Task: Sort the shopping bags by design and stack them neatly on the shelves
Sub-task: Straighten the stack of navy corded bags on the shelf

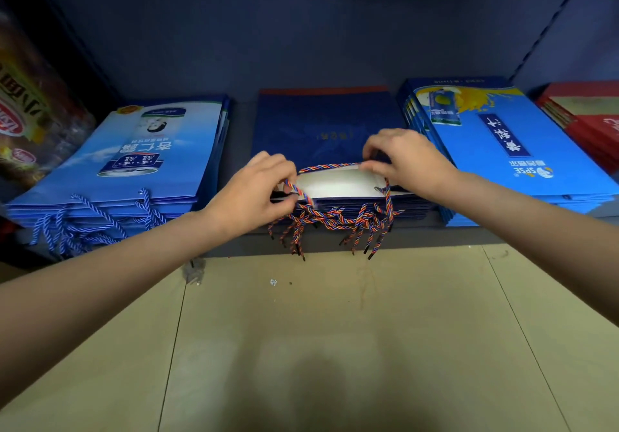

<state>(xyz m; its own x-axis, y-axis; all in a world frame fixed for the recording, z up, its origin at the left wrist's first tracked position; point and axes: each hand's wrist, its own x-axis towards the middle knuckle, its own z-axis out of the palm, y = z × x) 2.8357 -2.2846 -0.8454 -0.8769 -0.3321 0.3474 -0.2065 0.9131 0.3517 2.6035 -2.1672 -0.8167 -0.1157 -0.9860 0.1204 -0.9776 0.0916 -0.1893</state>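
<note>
A stack of dark navy shopping bags lies flat in the middle of the low shelf. The top bag's mouth is open, showing white inside. Its multicoloured braided rope handle arches over the opening. My left hand pinches the handle at the bag's left corner. My right hand pinches the same handle near the right end of the mouth. More braided handles hang tangled over the shelf's front edge.
A stack of light blue bags with blue cords lies to the left. A stack of bright blue bags lies to the right, with red bags beyond. Packaged goods stand far left. Beige floor tiles lie below.
</note>
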